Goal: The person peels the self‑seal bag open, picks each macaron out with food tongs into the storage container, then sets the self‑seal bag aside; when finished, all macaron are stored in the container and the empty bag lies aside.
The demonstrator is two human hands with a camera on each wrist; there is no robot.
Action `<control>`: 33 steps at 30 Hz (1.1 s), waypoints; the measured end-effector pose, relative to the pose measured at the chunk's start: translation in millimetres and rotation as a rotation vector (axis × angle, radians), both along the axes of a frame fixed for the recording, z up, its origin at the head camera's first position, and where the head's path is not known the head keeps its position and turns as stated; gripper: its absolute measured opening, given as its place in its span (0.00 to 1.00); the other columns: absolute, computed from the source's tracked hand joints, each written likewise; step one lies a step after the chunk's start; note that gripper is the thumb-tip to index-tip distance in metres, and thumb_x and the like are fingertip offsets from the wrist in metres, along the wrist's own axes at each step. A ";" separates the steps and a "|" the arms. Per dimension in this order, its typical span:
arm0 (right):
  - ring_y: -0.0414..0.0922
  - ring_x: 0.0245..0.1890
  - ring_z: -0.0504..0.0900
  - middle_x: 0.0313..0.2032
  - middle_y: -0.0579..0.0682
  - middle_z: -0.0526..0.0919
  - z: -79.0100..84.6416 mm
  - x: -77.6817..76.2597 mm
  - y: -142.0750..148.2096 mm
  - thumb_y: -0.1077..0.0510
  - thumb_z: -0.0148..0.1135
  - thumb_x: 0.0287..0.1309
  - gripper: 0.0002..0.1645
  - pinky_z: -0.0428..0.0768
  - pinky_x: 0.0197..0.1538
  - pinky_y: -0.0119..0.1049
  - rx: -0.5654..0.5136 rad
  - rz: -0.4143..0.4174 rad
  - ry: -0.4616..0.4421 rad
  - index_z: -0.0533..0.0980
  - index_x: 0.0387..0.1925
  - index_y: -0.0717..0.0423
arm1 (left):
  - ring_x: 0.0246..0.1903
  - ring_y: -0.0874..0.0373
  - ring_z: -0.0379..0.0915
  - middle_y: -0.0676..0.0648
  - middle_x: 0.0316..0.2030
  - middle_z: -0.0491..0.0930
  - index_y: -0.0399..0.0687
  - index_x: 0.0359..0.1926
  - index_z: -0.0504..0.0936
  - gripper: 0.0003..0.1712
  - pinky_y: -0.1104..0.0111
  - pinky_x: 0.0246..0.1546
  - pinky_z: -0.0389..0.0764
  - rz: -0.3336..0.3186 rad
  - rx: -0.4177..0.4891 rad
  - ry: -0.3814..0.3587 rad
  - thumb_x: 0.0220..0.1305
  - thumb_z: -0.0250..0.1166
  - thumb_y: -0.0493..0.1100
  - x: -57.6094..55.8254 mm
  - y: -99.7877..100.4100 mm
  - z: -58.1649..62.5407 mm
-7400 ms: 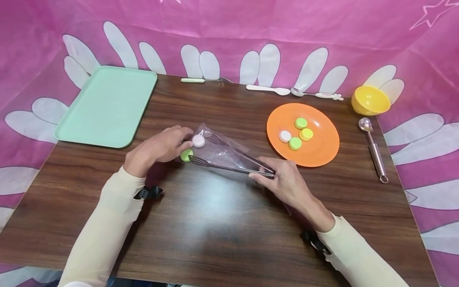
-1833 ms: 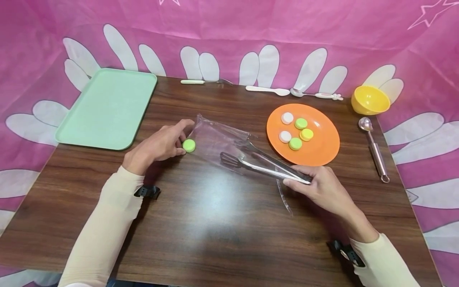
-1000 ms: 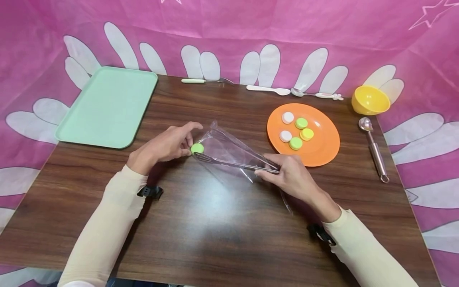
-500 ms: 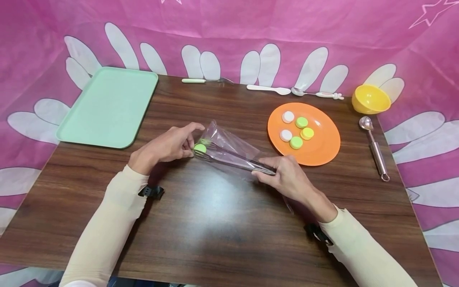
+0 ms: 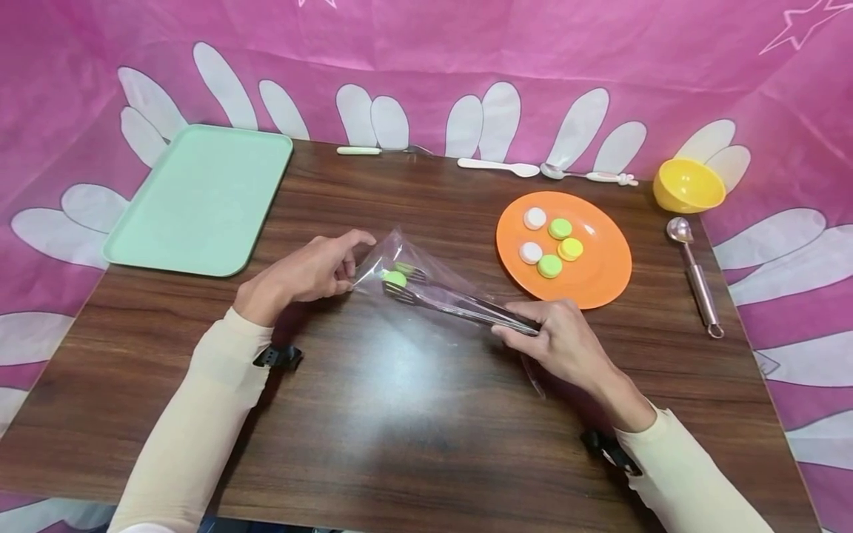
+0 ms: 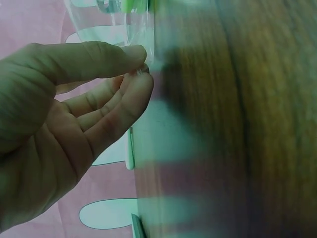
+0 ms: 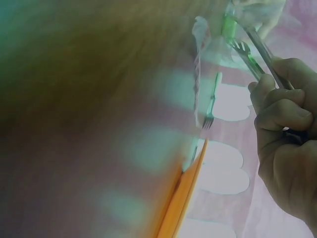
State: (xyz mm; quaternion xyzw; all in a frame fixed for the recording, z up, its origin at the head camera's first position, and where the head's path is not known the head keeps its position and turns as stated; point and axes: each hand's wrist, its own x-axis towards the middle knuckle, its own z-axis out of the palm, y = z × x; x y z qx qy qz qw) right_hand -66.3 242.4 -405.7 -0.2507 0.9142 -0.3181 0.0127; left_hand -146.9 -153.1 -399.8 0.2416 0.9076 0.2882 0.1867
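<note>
My left hand [image 5: 306, 270] pinches the left corner of a clear plastic bag [image 5: 373, 268] between thumb and fingers, as the left wrist view also shows. With curled fingers my right hand [image 5: 566, 344] grips metal tongs [image 5: 460, 305] that point left. Between the tongs' slotted tips sits a light green macaron [image 5: 395, 278], a short way right of the left fingertips. The tips and macaron show through the clear film. In the right wrist view the fingers wrap the tongs' handle, and the macaron [image 7: 229, 29] is at the tips.
An orange plate [image 5: 603, 274] at right bears white, green and yellow macarons [image 5: 569, 249]. A mint tray [image 5: 200, 200] lies back left. Along the back edge lie a fork [image 5: 360, 150] and spoons [image 5: 496, 167]. A yellow bowl [image 5: 686, 189] and a scoop [image 5: 696, 285] are far right.
A white macaron moved from the bag to the plate. The tongs went back to the bag, closed around the green macaron and drew it right, away from the left fingers.
</note>
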 end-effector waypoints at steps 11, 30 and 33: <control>0.32 0.26 0.72 0.22 0.33 0.78 -2.2 15.4 30.7 0.56 0.80 0.60 0.08 0.69 0.29 0.24 0.008 -0.066 0.021 0.88 0.38 0.39 | 0.38 0.52 0.84 0.39 0.43 0.86 0.47 0.77 0.64 0.44 0.58 0.43 0.85 -0.004 -0.025 -0.010 0.63 0.70 0.26 3.6 -1.9 3.7; 0.31 0.29 0.79 0.32 0.36 0.90 2.6 27.6 52.8 0.59 0.80 0.60 0.12 0.75 0.36 0.20 -0.012 -0.080 -0.032 0.90 0.44 0.41 | 0.28 0.57 0.73 0.47 0.31 0.80 0.54 0.80 0.60 0.50 0.62 0.37 0.80 -0.131 0.001 0.125 0.63 0.70 0.24 6.3 6.4 2.5; 0.31 0.30 0.79 0.33 0.37 0.91 3.5 29.9 57.7 0.59 0.81 0.59 0.13 0.75 0.37 0.19 -0.020 -0.102 -0.031 0.91 0.44 0.42 | 0.29 0.56 0.75 0.47 0.31 0.81 0.53 0.79 0.60 0.49 0.60 0.38 0.81 -0.101 -0.019 0.139 0.63 0.70 0.25 5.2 4.5 2.5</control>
